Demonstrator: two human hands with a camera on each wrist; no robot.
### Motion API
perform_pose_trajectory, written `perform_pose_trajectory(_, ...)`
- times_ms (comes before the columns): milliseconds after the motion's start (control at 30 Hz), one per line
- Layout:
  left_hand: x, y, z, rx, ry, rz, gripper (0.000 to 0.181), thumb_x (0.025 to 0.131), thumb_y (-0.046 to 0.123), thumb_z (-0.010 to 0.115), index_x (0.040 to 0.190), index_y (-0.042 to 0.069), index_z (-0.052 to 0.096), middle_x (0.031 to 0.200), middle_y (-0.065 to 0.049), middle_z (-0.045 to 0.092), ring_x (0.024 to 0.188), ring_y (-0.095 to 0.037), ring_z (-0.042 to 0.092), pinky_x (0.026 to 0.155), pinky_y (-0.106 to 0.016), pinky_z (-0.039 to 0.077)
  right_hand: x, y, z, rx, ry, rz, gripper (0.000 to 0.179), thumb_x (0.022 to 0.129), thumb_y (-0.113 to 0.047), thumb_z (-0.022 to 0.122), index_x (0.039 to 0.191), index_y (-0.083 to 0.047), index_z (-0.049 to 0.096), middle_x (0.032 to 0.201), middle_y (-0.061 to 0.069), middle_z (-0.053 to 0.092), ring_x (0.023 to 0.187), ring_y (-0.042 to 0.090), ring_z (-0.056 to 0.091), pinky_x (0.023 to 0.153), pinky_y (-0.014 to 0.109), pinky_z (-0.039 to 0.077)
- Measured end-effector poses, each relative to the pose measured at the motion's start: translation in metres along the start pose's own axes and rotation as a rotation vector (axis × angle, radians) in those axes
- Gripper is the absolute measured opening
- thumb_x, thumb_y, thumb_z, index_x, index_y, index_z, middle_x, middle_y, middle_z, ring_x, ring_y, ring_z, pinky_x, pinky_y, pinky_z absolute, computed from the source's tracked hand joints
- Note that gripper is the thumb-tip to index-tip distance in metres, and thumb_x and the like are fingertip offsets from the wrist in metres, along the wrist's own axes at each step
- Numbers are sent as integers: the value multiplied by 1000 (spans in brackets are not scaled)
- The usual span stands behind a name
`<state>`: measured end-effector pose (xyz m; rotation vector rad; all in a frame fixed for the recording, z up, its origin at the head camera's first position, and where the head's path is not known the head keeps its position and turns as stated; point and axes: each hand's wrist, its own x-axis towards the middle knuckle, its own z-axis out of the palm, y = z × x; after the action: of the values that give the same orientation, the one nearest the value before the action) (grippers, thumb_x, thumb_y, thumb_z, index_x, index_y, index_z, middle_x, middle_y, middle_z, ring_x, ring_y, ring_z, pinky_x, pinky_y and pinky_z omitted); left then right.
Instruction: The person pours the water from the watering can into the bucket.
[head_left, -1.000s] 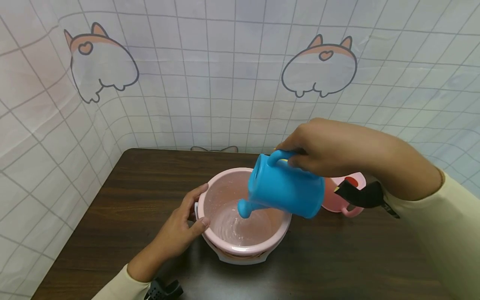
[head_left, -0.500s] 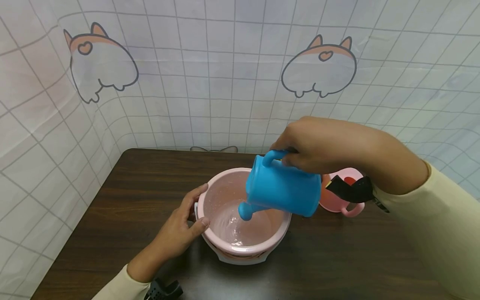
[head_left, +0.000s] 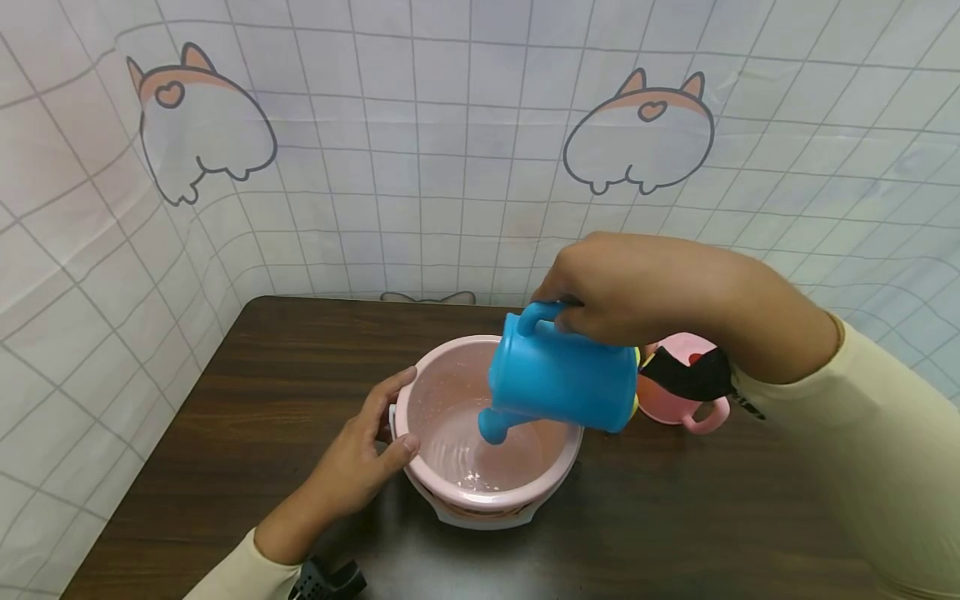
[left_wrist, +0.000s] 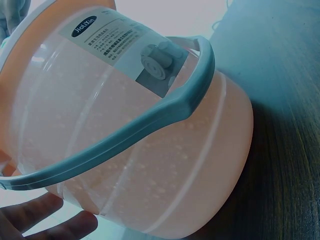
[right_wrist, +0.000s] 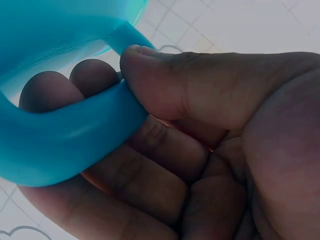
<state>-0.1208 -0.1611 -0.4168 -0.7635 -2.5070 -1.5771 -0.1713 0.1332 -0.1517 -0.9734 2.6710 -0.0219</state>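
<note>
A pink bucket (head_left: pixel 480 501) stands on the table with clear water in the bottom, its surface rippled and glinting. My left hand (head_left: pixel 363 458) holds the bucket's left rim, the thumb lying over the edge. In the left wrist view the bucket's handle (left_wrist: pixel 125 135) hangs down along its outside. Over the bucket, my right hand (head_left: pixel 611 287) grips a blue watering can (head_left: pixel 562 375) by its handle (right_wrist: pixel 75 135), fingers curled round it. The can is tilted, its spout (head_left: pixel 492 425) pointing down into the bucket. No stream from the spout can be made out clearly.
A pink mug (head_left: pixel 667 404) with something red inside stands to the right of the bucket, partly behind the can and the right wrist strap (head_left: pixel 690 375). The dark wooden table (head_left: pixel 300 375) ends at a curtain (head_left: pixel 480 167) with a grid print.
My right hand has moved slightly left with the watering can, and the spout tip sits a little lower. Ripples in the water have shifted. The left hand and bucket have stayed still.
</note>
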Motion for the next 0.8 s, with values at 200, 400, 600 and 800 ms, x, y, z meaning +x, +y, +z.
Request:
perform_pose_trajectory(200,0,1,0,12,1,-10,69,99,36,61,160,29,28,135,-10,58,104,-26,67,87,-43,52,1,-1,1,-9,4,2,37,99,-17,68,134,-9,69,125,10,69,109,34,68,81,49,58)
perform_pose_trajectory(400,0,1,0,33,2,-21,69,99,39,60,160,30,28,135,-9,58,105,-22,66,88,-43,51,-3,4,1,10,13,4,36,99,-15,66,134,-11,69,120,7,71,103,29,68,81,46,58)
perform_pose_trajectory(600,0,1,0,29,3,-18,69,99,40,60,160,30,28,135,-9,59,105,-23,66,88,-45,52,-11,18,6,55,47,23,36,98,-15,67,134,-11,69,118,7,72,97,26,71,78,45,59)
perform_pose_trajectory(800,0,0,0,25,-1,-14,69,99,39,60,160,30,28,135,-9,59,104,-23,67,87,-46,52,-25,28,14,91,96,26,40,98,-17,68,137,-8,66,121,9,71,82,19,69,66,34,57)
